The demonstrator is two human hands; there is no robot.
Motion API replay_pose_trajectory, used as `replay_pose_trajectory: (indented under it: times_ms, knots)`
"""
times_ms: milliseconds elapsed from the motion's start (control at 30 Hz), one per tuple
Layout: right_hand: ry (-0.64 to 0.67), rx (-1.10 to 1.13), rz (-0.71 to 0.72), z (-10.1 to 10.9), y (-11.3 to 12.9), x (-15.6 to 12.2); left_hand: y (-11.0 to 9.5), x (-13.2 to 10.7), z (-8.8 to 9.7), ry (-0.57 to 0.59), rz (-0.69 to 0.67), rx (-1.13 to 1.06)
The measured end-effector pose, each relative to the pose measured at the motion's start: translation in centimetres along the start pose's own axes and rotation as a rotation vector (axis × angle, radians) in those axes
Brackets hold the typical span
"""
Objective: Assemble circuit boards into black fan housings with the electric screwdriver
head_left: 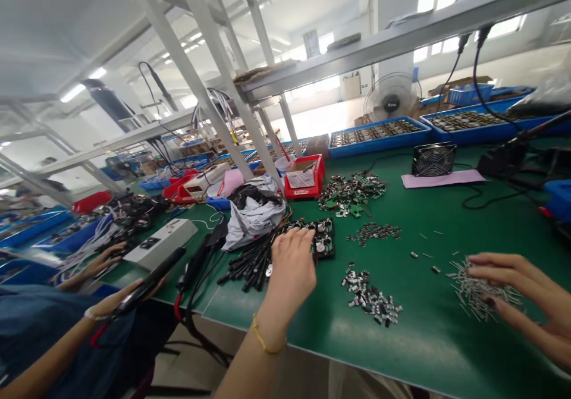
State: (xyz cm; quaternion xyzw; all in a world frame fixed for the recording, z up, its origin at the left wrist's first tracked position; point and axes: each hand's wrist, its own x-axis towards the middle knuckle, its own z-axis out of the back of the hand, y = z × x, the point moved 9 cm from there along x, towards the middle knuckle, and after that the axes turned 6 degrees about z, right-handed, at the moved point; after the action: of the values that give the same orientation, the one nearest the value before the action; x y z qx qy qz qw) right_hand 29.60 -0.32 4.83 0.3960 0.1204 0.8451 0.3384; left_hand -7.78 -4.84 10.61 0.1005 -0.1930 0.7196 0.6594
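And here's an electronics assembly workshop: circuit boards (354, 194) and thin metal pins (470, 298) lie heaped on the green desk (428, 339), blue parts trays (379, 144) line its far edge, a co-worker (84, 333) at its left!

On table (419, 223): pin pile (473, 297) right, small parts (375, 302) left of it — board heap (352, 192) behind, trays (379, 145) along back edge.

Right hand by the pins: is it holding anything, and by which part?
Cannot be told: the right hand is at the pins, but no clear grip on any shows.
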Motion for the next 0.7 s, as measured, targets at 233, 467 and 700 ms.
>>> replay_pose_trajectory:
  times_ms: [233, 467, 700]
  knots:
    - [-0.013, 0.209, -0.079, -1.8, -3.3, 11.4, -9.5, 10.9, -4.6, 0.158, -0.105, -0.318]
    - [-0.005, 0.316, -0.164, -4.1, -5.0, 11.3, -10.6, 14.9, -7.2, 0.229, -0.061, -0.552]
    - [0.134, 0.583, -0.31, -7.0, -3.1, 9.9, -11.8, 10.9, -9.7, 0.458, -0.064, -0.848]
